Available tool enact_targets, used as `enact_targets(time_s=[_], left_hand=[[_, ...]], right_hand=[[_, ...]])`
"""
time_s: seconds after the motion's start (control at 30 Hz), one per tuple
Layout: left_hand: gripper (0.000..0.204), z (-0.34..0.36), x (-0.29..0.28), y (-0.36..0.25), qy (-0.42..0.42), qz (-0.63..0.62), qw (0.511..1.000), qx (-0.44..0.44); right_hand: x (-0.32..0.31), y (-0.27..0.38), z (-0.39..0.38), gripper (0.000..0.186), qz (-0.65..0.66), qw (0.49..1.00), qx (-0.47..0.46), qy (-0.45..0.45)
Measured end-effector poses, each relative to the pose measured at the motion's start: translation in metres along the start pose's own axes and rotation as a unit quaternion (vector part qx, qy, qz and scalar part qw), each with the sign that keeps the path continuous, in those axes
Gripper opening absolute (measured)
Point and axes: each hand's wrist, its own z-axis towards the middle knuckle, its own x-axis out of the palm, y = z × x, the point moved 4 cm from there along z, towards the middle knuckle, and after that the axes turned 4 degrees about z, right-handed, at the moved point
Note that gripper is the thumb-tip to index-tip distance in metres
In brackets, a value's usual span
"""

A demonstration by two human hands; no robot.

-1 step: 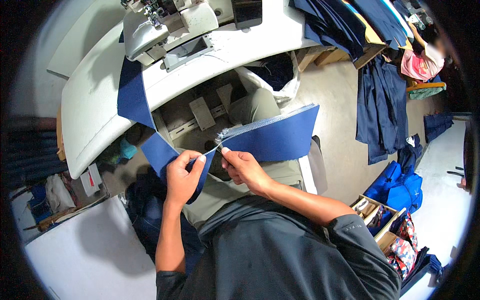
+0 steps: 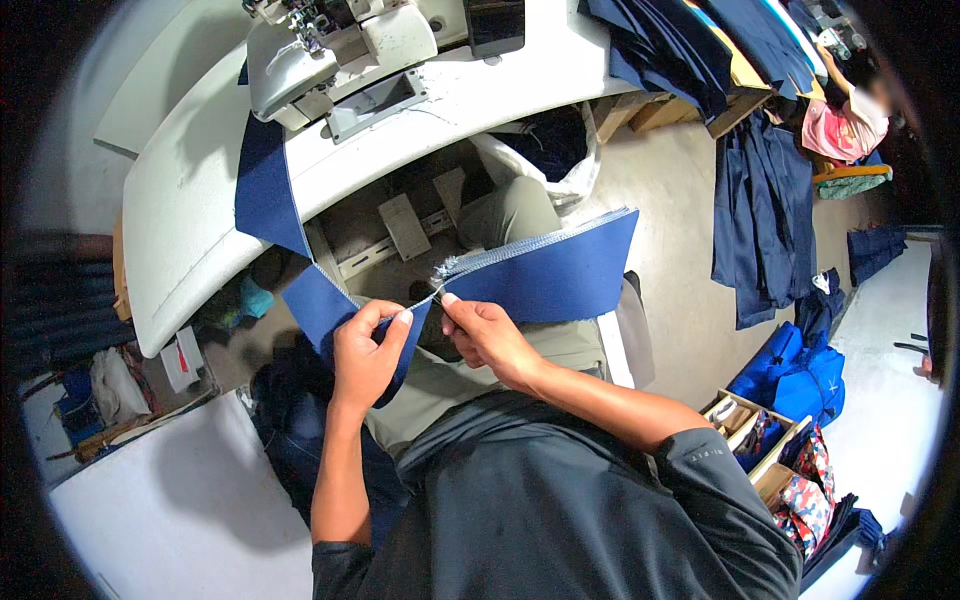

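Note:
My left hand [image 2: 366, 352] pinches the serged edge of a blue fabric piece [image 2: 316, 304] between thumb and fingers. That piece joins at a corner to another blue fabric panel [image 2: 266, 188], which hangs over the table edge from the sewing machine. On my lap to the right lies a stack of blue fabric pieces [image 2: 565, 275], with pale stitched edges along its top and loose threads at its left end. Closed beside those threads is my right hand [image 2: 488, 340], its thumb at the seam; whatever its curled fingers hold is hidden.
The white table [image 2: 200, 230] curves ahead of me, carrying the overlock sewing machine [image 2: 345, 60] and a dark phone [image 2: 496, 28]. Under it sits a white sack [image 2: 578, 180] of dark cloth. Dark garments [image 2: 765, 215] hang at right, near a wooden box [image 2: 745, 425]. Another person [image 2: 850, 120] sits far right.

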Motion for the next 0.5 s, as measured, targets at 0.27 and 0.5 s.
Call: enact_targets(time_s=[0.27,0.5], left_hand=[[0.016,-0.001,0.002,0.005,-0.032,-0.021,0.999,0.029],[0.008,-0.002,0.013,-0.017,0.029,-0.076,0.996,0.023]], right_hand=[[0.005,0.004,-0.004,0.042,0.005,0.998,-0.054,-0.018],[0.018,0.013,-0.027,0.019,-0.07,0.991,-0.103,-0.048]])
